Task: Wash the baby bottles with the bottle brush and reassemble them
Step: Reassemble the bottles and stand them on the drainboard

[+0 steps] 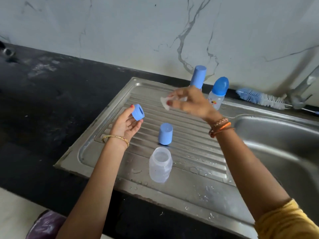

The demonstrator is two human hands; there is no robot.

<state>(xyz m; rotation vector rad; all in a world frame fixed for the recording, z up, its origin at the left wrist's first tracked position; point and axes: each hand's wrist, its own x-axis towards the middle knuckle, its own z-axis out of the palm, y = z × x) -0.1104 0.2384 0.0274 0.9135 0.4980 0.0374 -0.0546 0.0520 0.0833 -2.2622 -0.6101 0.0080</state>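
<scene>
Steel drainboard (195, 152) filling centre frame, holding open bottle (160, 165) and blue cap (165, 134); left hand (126, 124) gripping blue ring (138, 112), right hand (191, 102) pinching clear teat (165, 102); brush (259, 98) lying upper right against marble wall (120, 31).

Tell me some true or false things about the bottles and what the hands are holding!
1. The left hand holds a blue ring. True.
2. The open clear bottle stands in the sink basin. False: it stands on the ribbed draining board.
3. The right hand pinches a clear teat. True.
4. The bottle brush is inside the open bottle. False: it lies at the back by the wall.
5. The blue cap on the draining board is under a hand. False: it stands alone, between the arms.
</scene>
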